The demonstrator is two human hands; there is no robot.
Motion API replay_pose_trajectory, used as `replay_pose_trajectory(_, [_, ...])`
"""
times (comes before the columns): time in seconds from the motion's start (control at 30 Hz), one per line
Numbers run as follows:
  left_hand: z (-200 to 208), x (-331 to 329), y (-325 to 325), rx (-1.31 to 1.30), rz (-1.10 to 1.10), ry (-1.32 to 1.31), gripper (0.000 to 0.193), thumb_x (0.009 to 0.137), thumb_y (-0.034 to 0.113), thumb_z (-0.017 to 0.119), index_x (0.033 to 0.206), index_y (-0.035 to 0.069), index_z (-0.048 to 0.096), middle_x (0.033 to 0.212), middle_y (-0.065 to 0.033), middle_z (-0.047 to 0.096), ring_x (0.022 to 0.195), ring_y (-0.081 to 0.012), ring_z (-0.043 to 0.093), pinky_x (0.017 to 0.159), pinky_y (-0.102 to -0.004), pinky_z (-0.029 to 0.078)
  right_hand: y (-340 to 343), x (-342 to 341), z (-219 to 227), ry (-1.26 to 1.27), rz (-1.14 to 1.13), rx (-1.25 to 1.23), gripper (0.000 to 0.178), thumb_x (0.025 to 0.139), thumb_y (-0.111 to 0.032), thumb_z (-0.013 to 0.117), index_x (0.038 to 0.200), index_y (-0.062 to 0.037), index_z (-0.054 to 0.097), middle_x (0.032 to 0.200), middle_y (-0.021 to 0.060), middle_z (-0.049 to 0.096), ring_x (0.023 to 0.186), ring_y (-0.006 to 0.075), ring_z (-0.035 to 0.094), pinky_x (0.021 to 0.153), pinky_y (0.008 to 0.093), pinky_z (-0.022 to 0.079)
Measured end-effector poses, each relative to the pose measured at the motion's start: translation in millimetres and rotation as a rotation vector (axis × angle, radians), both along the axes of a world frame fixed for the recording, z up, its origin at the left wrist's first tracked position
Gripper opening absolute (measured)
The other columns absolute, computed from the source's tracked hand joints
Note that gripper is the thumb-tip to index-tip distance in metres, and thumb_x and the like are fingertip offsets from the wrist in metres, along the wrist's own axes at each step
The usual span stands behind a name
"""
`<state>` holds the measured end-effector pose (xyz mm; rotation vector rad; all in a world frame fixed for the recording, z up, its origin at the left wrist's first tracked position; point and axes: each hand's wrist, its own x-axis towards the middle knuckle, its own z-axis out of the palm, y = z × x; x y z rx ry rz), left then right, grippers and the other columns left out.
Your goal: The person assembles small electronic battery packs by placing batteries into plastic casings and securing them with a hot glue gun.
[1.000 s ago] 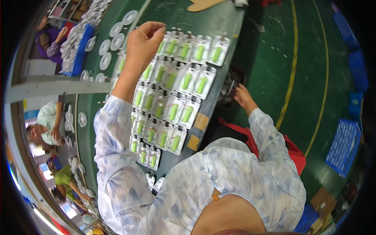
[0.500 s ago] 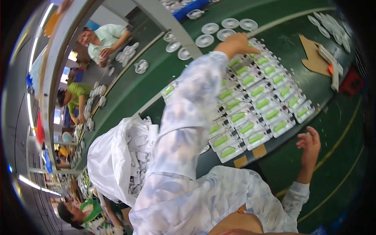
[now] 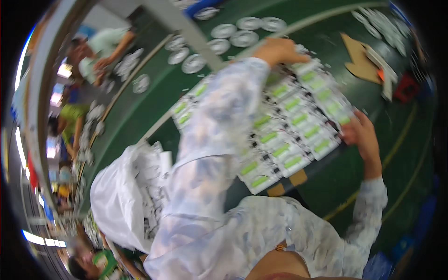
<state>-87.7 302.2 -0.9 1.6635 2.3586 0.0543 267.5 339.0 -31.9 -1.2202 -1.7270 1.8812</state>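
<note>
White plastic casings (image 3: 298, 119), each with a bright green cylinder on it, lie side by side in several slanting rows on the dark table. My left hand (image 3: 280, 50) reaches across to the far end of the rightmost row, fingers curled against it. At that row's near end, my right hand (image 3: 364, 135) has its fingers bent around the last casing. The row lies between my two hands. My left sleeve (image 3: 205, 154) covers part of the rows, and two more such casings (image 3: 182, 112) show beyond it.
A white sack (image 3: 116, 186) full of white parts stands left of my arm. Round white grilles (image 3: 245, 38) lie on the green belt. Cardboard (image 3: 361, 60) and a red object (image 3: 407, 87) sit at the right. A metal post (image 3: 186, 30) rises ahead; co-workers sit at the left.
My right hand has moved from open beside the table to the near end of the right row, closing on it. My left hand stays at the far end. The view has shifted slightly.
</note>
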Motion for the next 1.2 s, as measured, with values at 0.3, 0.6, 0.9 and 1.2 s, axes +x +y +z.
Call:
replay_pose_trajectory(0.3, [-17, 24, 14, 0.047, 0.026, -0.283, 0.112, 0.062, 0.082, 0.067, 0.120, -0.014, 0.060, 0.118, -0.0290, 0.065, 0.111, -0.0354, 0.065, 0.094, -0.0389, 0.050, 19, -57, 3, 0.080, 0.075, -0.102, 0.079, 0.092, -0.047, 0.066, 0.143, 0.0055, 0.035, 0.104, 0.0170, 0.064, 0.084, 0.0211, 0.072, 0.064, 0.0267, 0.057])
replay_pose_trajectory(0.6, [-24, 28, 19, 0.094, 0.131, -0.412, 0.128, 0.055, 0.076, 0.077, 0.135, -0.017, 0.041, 0.132, -0.0321, 0.054, 0.120, -0.0358, 0.059, 0.097, -0.0396, 0.048, 24, -57, -26, 0.303, -0.082, -0.022, 0.079, 0.095, -0.032, 0.066, 0.149, 0.0068, 0.025, 0.105, 0.0152, 0.060, 0.081, 0.0208, 0.070, 0.066, 0.0265, 0.056])
replay_pose_trajectory(0.9, [-27, 35, 30, 0.062, 0.167, -0.344, 0.119, 0.057, 0.072, 0.078, 0.132, -0.014, 0.047, 0.127, -0.0291, 0.060, 0.118, -0.0350, 0.061, 0.099, -0.0391, 0.047, 35, -31, -20, -0.452, -0.067, 0.814, 0.074, 0.088, -0.052, 0.062, 0.135, 0.0042, 0.049, 0.104, 0.0285, 0.069, 0.099, 0.0432, 0.066, 0.089, 0.0501, 0.050])
replay_pose_trajectory(1.2, [-33, 35, 32, 0.145, 0.174, -0.398, 0.111, 0.056, 0.067, 0.083, 0.127, -0.012, 0.048, 0.123, -0.0282, 0.062, 0.113, -0.0347, 0.064, 0.095, -0.0385, 0.050, 48, -87, -23, -0.023, 0.001, 0.505, 0.090, 0.085, -0.060, 0.065, 0.147, -0.0011, 0.036, 0.118, 0.0194, 0.063, 0.092, 0.0229, 0.069, 0.070, 0.0350, 0.055])
